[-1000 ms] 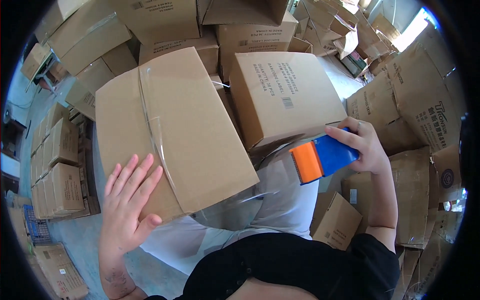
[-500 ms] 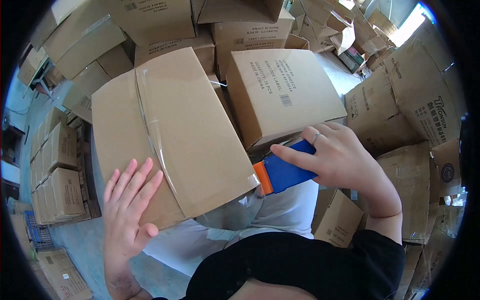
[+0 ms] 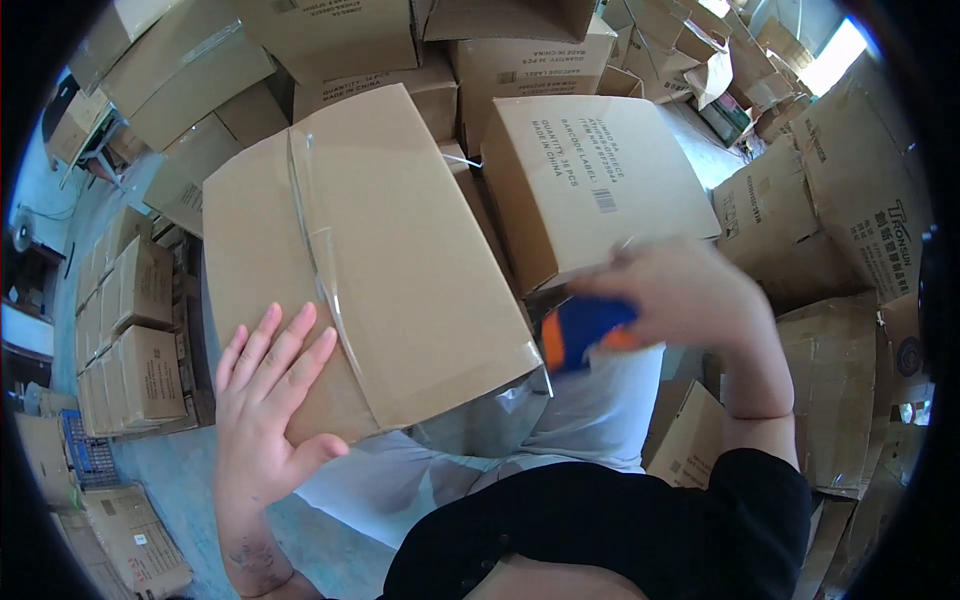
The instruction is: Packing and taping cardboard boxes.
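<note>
Free room lies above the taped carton (image 3: 400, 260). The left hand (image 3: 270, 410) blocks near left, a printed carton (image 3: 630, 190) far right.

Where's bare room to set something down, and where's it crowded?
Bare: the large box's top, between tape strip and right edge; floor between the left forearm and stacked boxes. Crowded: the gap beside the printed box, and the large box's near right corner, by the right hand holding a tape dispenser.

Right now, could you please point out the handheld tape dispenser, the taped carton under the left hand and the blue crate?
Handheld tape dispenser (image 3: 585, 328), head view: blurred blue body.
Taped carton (image 3: 420, 270), head view: right-hand top flap.
Blue crate (image 3: 90, 450), head view: latticed side.
</note>
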Motion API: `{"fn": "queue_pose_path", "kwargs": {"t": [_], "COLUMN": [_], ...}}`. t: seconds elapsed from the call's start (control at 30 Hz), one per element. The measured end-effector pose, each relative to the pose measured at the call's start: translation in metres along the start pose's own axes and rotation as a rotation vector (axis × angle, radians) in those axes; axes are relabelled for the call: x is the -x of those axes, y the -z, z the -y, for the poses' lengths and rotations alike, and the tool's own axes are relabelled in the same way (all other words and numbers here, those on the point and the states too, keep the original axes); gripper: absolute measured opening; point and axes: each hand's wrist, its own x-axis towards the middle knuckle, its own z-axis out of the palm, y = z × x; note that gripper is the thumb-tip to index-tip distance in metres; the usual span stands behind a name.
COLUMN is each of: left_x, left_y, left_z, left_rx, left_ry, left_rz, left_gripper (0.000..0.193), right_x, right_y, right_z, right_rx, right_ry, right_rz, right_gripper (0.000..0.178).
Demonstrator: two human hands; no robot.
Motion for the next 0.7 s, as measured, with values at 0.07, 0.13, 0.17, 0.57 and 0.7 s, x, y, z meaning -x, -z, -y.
{"fn": "queue_pose_path", "kwargs": {"t": [0.07,0.13,0.17,0.57,0.7], "left_x": [0.001,-0.003,-0.003,0.011,-0.002], "left_y": [0.003,0.005,0.007,0.027,0.014], "left_z": [0.0,-0.001,-0.002,-0.035,-0.068], "left_rx": [-0.029,-0.065,-0.063,-0.066,-0.142], "left_ry": [-0.011,-0.057,-0.053,0.06,0.004], "left_rz": [0.0,0.023,0.016,0.08,0.038], "left_gripper": [0.089,0.092,0.092,0.083,0.079], "right_x": [0.001,-0.01,-0.015,-0.016,-0.023], "right_y": [-0.011,-0.013,-0.021,-0.01,-0.008], "right_z": [-0.053,-0.095,-0.114,-0.017,0.052], "right_rx": [-0.294,-0.75,-0.957,-0.256,-0.069], "right_ry": [-0.045,-0.39,-0.489,0.031,0.348], "right_rz": [-0.397,-0.333,-0.349,-0.7,-0.547], "right_gripper": [0.045,0.049,0.051,0.073,0.088]}}
